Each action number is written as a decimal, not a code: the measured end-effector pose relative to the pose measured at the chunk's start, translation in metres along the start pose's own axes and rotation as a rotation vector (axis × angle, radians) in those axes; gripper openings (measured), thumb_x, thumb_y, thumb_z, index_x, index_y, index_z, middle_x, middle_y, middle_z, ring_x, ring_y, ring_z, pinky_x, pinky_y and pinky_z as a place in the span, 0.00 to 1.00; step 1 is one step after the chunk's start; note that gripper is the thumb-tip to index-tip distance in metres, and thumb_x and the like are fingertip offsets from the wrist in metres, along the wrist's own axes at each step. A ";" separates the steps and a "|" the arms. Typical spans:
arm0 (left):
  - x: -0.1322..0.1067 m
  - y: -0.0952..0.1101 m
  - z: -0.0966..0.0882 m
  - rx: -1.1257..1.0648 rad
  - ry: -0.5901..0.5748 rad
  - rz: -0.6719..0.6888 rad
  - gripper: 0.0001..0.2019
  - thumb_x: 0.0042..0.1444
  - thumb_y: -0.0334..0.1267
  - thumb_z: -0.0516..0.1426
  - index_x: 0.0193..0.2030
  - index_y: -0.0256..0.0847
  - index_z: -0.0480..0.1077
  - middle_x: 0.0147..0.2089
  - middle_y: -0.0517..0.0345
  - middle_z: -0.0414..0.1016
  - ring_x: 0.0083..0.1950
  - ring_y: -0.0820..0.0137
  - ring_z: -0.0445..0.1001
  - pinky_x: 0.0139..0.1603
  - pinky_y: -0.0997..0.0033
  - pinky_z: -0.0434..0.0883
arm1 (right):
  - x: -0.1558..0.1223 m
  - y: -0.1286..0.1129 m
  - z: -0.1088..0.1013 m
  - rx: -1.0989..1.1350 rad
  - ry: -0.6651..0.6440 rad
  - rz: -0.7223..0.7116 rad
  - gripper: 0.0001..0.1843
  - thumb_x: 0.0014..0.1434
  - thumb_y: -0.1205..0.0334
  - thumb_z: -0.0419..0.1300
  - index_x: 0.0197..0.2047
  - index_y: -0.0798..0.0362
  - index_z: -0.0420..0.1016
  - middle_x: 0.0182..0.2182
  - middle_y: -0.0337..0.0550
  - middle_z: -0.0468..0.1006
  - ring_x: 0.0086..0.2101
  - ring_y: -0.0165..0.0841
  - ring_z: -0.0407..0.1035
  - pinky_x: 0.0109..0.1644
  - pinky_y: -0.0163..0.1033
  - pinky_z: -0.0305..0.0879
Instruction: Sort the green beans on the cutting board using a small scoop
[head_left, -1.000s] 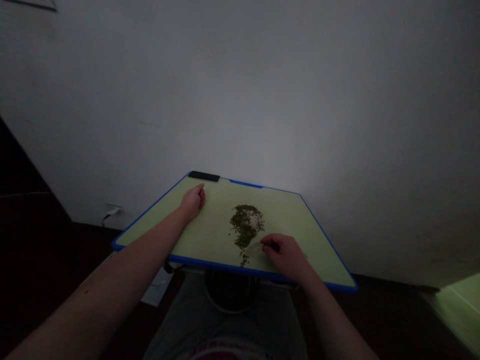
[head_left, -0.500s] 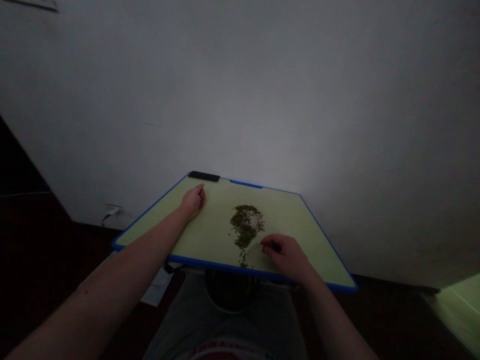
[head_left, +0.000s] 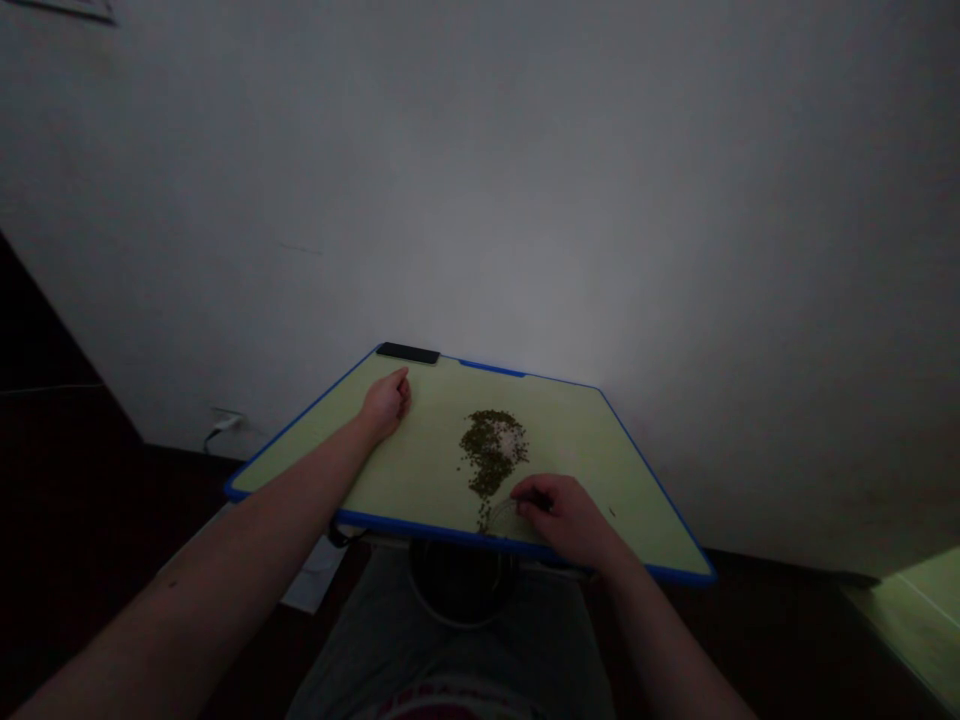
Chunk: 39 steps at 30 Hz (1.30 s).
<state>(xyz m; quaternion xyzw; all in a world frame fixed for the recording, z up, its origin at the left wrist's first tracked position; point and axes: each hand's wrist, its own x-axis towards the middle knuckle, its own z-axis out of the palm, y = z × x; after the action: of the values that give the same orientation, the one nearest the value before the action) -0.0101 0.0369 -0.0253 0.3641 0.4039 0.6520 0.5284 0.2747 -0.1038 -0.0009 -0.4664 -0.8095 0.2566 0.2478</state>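
Observation:
My right hand (head_left: 559,515) is closed on a thin, see-through curved piece with fine lines (head_left: 502,513); the dim light hides its exact kind. Its far end touches a few small green beans close to the near edge of the pale green board (head_left: 420,480). A loose pile of green beans (head_left: 487,455) lies mid-board, with a patch of whitish grains (head_left: 511,440) on its right side. My left hand (head_left: 386,402) rests on the board to the left, fingers curled in, nothing visible in them.
A black phone-like slab (head_left: 409,353) lies at the board's far left corner. Below the near edge, a dark round bowl (head_left: 463,585) sits between my legs. The wall (head_left: 480,200) rises behind the board. A plug with a cable (head_left: 225,425) is at the left.
My right hand and the see-through piece have moved slightly left and towards me, over the stray beans by the near edge. A small dark speck now shows right of that hand. My left hand stays put.

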 end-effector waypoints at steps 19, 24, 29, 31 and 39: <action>0.001 -0.001 0.000 0.018 0.030 0.017 0.17 0.47 0.45 0.51 0.15 0.41 0.50 0.11 0.68 0.46 0.11 0.79 0.46 0.11 0.75 0.41 | 0.006 -0.006 0.008 -0.077 0.129 0.015 0.11 0.50 0.65 0.52 0.36 0.52 0.73 0.31 0.42 0.76 0.32 0.31 0.68 0.38 0.36 0.62; -0.001 0.000 0.001 0.015 0.033 0.015 0.17 0.47 0.45 0.51 0.15 0.41 0.50 0.11 0.68 0.46 0.11 0.79 0.46 0.12 0.75 0.42 | 0.007 -0.007 0.009 -0.068 0.088 0.006 0.11 0.49 0.66 0.53 0.36 0.52 0.73 0.31 0.41 0.76 0.31 0.30 0.68 0.37 0.34 0.62; 0.000 -0.001 0.000 0.012 0.038 0.025 0.17 0.47 0.45 0.51 0.15 0.41 0.50 0.11 0.68 0.47 0.11 0.79 0.46 0.11 0.75 0.41 | 0.010 -0.005 0.014 -0.003 0.038 0.018 0.11 0.49 0.65 0.53 0.36 0.52 0.73 0.29 0.40 0.75 0.29 0.29 0.68 0.34 0.34 0.62; 0.000 -0.001 0.001 0.014 0.035 0.033 0.17 0.47 0.45 0.51 0.15 0.41 0.50 0.11 0.68 0.47 0.11 0.79 0.47 0.11 0.74 0.41 | 0.011 -0.003 0.016 0.022 0.012 0.014 0.11 0.49 0.65 0.53 0.36 0.53 0.73 0.28 0.40 0.75 0.29 0.29 0.68 0.33 0.33 0.61; 0.000 0.000 0.002 0.004 0.019 0.027 0.17 0.47 0.45 0.51 0.14 0.41 0.50 0.11 0.67 0.47 0.11 0.79 0.46 0.11 0.74 0.41 | 0.011 0.000 0.017 0.051 -0.009 -0.006 0.11 0.49 0.66 0.53 0.36 0.52 0.73 0.29 0.40 0.75 0.31 0.30 0.68 0.35 0.34 0.62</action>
<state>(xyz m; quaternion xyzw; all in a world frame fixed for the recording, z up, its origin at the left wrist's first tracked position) -0.0087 0.0375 -0.0250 0.3644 0.4051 0.6615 0.5153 0.2589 -0.0972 -0.0113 -0.4562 -0.8053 0.2782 0.2569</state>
